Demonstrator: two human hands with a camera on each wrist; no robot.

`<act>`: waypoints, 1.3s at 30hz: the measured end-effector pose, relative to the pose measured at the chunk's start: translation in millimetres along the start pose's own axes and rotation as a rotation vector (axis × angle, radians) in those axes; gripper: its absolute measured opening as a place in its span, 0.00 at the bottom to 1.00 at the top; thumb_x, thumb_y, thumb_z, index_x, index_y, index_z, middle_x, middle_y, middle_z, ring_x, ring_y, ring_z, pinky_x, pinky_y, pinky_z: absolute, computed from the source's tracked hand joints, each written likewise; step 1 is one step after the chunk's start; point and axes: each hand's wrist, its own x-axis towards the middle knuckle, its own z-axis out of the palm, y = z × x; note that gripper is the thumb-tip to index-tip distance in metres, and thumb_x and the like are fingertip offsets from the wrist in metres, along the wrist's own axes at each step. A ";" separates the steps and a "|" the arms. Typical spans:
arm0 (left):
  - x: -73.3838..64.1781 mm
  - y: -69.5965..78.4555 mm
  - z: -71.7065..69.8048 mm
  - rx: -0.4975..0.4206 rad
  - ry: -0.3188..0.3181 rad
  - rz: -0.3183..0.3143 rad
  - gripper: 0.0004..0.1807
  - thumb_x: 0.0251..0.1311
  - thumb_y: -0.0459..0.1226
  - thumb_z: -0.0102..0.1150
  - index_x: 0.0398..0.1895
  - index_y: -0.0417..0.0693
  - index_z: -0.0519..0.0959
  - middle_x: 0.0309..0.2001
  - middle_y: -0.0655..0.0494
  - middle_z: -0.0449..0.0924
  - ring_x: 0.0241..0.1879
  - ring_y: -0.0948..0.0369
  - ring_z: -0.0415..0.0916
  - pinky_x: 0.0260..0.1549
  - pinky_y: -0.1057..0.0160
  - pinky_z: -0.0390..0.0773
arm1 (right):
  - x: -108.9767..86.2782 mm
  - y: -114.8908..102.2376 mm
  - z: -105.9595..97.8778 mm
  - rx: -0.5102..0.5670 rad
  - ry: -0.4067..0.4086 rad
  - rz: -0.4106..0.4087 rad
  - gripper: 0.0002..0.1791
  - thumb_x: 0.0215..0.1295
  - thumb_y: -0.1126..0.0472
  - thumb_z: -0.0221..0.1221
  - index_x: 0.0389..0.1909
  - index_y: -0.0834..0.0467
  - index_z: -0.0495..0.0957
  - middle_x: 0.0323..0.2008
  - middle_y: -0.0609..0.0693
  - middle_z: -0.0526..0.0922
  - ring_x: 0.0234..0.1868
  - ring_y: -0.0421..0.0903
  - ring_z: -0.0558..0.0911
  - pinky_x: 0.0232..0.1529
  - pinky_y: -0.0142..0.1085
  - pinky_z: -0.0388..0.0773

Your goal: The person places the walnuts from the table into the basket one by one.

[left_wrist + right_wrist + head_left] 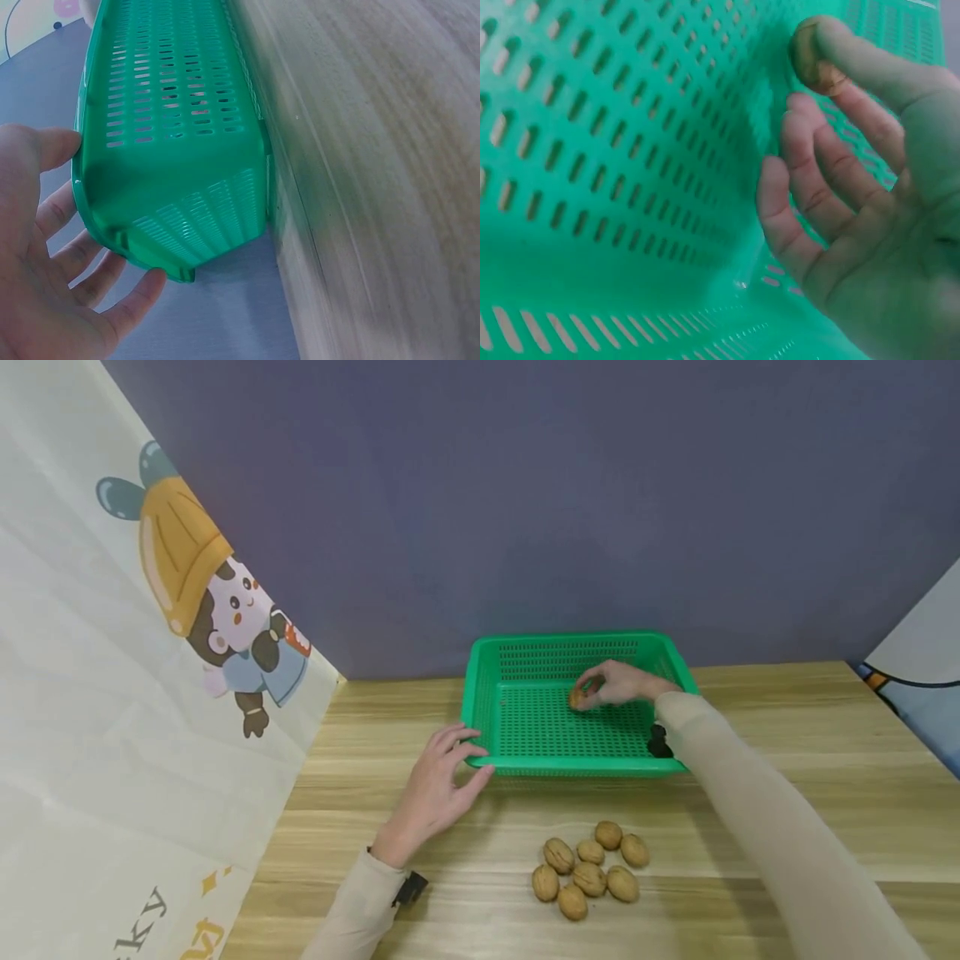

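Inside the green plastic basket (585, 763), my right hand (617, 682) pinches a walnut (577, 698) between thumb and fingertips, just over the slotted floor. The right wrist view shows the same walnut (814, 58) at the thumb tip, with the other fingers loosely bent beside it. My left hand (435, 789) rests its spread fingertips on the rim at the basket's near left corner. Seen from the left wrist, the thumb and fingers (139, 304) touch the basket (165, 161) along its edge. Several walnuts (588, 878) lie grouped on the table in front of the basket.
The wood-grain table (375, 727) carries the basket and the loose walnuts. Behind the basket rises a dark grey-blue panel (562, 510). A white sheet with a cartoon figure (232, 602) hangs at the left, and another printed sheet (926, 685) is at the right.
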 end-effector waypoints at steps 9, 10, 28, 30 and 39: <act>-0.8 0.9 -0.9 -0.001 0.005 -0.002 0.12 0.73 0.48 0.65 0.49 0.53 0.87 0.69 0.52 0.80 0.76 0.48 0.68 0.76 0.41 0.71 | -0.4 -1.9 1.6 -0.028 -0.044 0.007 0.35 0.73 0.51 0.68 0.74 0.63 0.71 0.60 0.64 0.84 0.52 0.54 0.85 0.47 0.49 0.85; -0.7 0.9 -0.9 -0.004 0.005 -0.003 0.12 0.73 0.48 0.65 0.49 0.53 0.87 0.68 0.52 0.80 0.76 0.48 0.68 0.76 0.41 0.71 | -1.0 -2.8 1.3 -0.040 -0.045 0.006 0.37 0.73 0.50 0.68 0.75 0.63 0.70 0.60 0.64 0.84 0.54 0.55 0.85 0.50 0.50 0.85; -0.6 0.1 1.5 -0.014 0.027 0.009 0.12 0.72 0.47 0.66 0.49 0.52 0.88 0.67 0.51 0.81 0.76 0.47 0.68 0.75 0.42 0.72 | -71.4 -48.8 -37.1 -0.064 0.057 -0.143 0.34 0.75 0.47 0.65 0.74 0.60 0.73 0.63 0.59 0.83 0.65 0.61 0.82 0.61 0.57 0.84; -0.4 0.2 1.9 -0.012 0.023 0.006 0.12 0.73 0.48 0.66 0.49 0.52 0.88 0.67 0.51 0.81 0.76 0.47 0.68 0.75 0.42 0.72 | -81.4 -48.1 -36.0 -0.059 0.087 -0.167 0.31 0.76 0.48 0.65 0.73 0.59 0.74 0.62 0.58 0.84 0.63 0.59 0.84 0.60 0.55 0.85; -2.2 -0.3 1.9 -0.020 0.024 -0.010 0.12 0.72 0.47 0.66 0.49 0.52 0.88 0.68 0.52 0.80 0.77 0.48 0.67 0.76 0.41 0.71 | -123.3 -41.0 -2.7 -0.020 0.300 -0.251 0.25 0.75 0.51 0.66 0.69 0.52 0.78 0.57 0.51 0.87 0.48 0.41 0.86 0.48 0.39 0.86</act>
